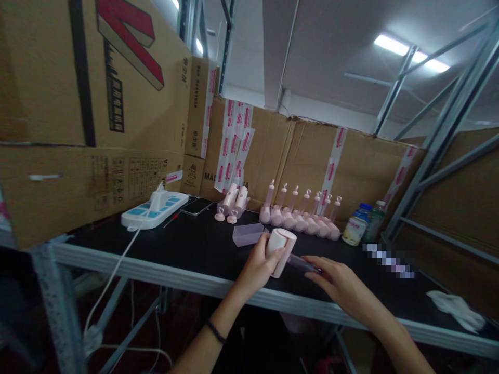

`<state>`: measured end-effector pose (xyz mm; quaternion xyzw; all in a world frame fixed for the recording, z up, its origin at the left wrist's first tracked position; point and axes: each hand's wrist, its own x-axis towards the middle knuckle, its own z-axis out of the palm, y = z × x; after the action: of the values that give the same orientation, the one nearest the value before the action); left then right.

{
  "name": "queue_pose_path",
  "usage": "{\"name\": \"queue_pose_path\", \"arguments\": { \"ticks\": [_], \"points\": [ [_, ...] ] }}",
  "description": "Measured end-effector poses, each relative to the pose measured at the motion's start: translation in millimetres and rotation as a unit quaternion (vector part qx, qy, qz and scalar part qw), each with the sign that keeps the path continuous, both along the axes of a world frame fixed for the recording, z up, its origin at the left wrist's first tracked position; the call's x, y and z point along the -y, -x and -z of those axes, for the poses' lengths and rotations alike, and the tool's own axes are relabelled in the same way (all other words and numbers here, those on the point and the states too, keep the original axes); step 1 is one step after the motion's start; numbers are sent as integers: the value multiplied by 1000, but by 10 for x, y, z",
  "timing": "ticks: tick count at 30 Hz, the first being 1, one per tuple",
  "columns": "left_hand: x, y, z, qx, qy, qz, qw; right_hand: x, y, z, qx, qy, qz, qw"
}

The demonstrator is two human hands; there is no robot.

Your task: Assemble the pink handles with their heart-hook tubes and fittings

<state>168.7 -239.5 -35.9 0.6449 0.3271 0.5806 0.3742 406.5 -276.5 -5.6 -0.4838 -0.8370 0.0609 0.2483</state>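
Note:
My left hand is wrapped round a pale pink and white cylindrical device, held upright above the front of the black table. To its right, my right hand pinches a translucent purplish piece whose far end meets or overlaps the device's side. Just behind my left hand lies a translucent lilac tray. Several pink devices with clear tubes and ringed tops form a row at the back. Left of them are pink cylinders and two small ringed caps.
A white power strip with a cable, a red thin tool and a dark phone lie at the left. A can, bottles and a white cloth are on the right. Cardboard walls surround the table.

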Motion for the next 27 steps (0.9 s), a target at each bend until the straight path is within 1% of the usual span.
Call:
{"name": "queue_pose_path", "arguments": {
  "ticks": [3, 6, 10, 13, 16, 19, 23, 27],
  "points": [
    [20, -9, -30, 19, 7, 13, 1000, 36, 0, -49, 23, 6, 20, 1000],
    [50, -14, -67, 70, 13, 35, 997, 58, -36, -73, 69, -20, 61, 996],
    [64, -5, -99, 110, 23, -11, 994, 51, -128, -50, 98, -66, 126, 985],
    [57, -3, -114, 123, 26, -14, 992, 41, -173, -26, 88, -83, 154, 981],
    [49, -9, -128, 137, 11, -37, 990, 52, -180, -37, 75, -78, 141, 984],
    [44, -14, -133, 155, 15, -64, 986, 80, -182, -93, 51, -70, 122, 989],
    [23, -20, -112, 164, 24, -80, 983, 111, -242, -222, -5, -81, 126, 989],
    [-25, -27, -70, 167, 24, -85, 982, 180, -306, -380, 10, -106, 122, 987]
  ]
}}
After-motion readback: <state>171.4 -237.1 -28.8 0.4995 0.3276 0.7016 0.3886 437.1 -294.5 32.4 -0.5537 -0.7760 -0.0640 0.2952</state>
